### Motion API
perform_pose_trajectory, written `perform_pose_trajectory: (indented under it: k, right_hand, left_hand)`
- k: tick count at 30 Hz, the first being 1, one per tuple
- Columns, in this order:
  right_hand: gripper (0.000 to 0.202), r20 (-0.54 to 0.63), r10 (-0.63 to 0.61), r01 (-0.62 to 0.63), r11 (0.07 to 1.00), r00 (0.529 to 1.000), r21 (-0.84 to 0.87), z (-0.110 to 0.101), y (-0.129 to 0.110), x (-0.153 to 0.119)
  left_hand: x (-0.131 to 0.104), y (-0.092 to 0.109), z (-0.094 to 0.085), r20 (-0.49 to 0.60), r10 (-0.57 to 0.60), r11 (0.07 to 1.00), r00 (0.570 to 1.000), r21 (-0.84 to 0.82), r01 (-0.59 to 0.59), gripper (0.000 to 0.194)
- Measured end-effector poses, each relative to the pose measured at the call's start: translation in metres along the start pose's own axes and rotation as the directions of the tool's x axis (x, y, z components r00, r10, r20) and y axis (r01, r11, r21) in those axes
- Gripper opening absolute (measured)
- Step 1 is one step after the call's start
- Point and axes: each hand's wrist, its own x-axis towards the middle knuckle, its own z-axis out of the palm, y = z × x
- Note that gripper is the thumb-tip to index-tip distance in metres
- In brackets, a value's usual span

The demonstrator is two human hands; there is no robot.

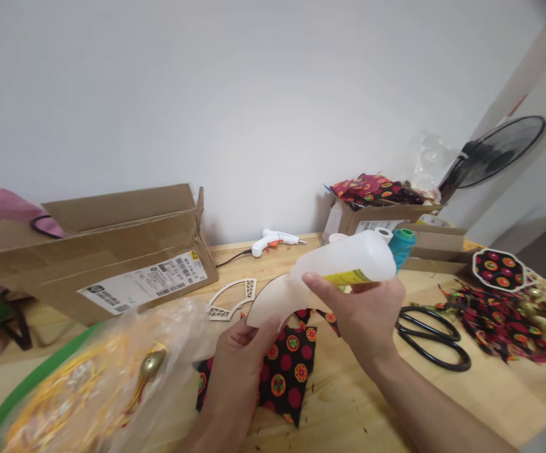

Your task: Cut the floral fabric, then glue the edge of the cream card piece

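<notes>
Left hand (pixel 238 358) pinches a curved board (pixel 269 299) by its near end, probably light and stiff; right hand (pixel 365 314) wraps a likely squeezy bottle (pixel 348 255), best gripped mid-body

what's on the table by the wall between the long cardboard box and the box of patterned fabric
A white glue gun lies there, its cord running toward the long cardboard box, in the head view.
</notes>
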Motion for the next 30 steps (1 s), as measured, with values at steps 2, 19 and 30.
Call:
perform_pose_trajectory:
  k: [2, 19, 30]
  right_hand:
    - [0.027, -0.007, -0.006, 0.006, 1.000, 1.000, -0.007, -0.001, 0.000, 0.002]
    - [0.018, -0.071, -0.096, 0.102, 0.990, 0.993, 0.095, -0.012, 0.001, 0.010]
    - [0.028, 0.007, -0.088, 0.088, 0.996, 0.996, -0.031, -0.002, 0.003, -0.004]
  left_hand:
    - [0.000, 0.001, 0.001, -0.002, 0.021, 1.000, 1.000, -0.019, -0.021, 0.018]
    - [0.002, 0.006, -0.002, 0.019, 0.070, 0.989, 0.997, -0.130, -0.067, 0.010]
    - [0.001, -0.002, 0.000, 0.067, 0.010, 1.000, 0.998, 0.000, -0.010, 0.018]
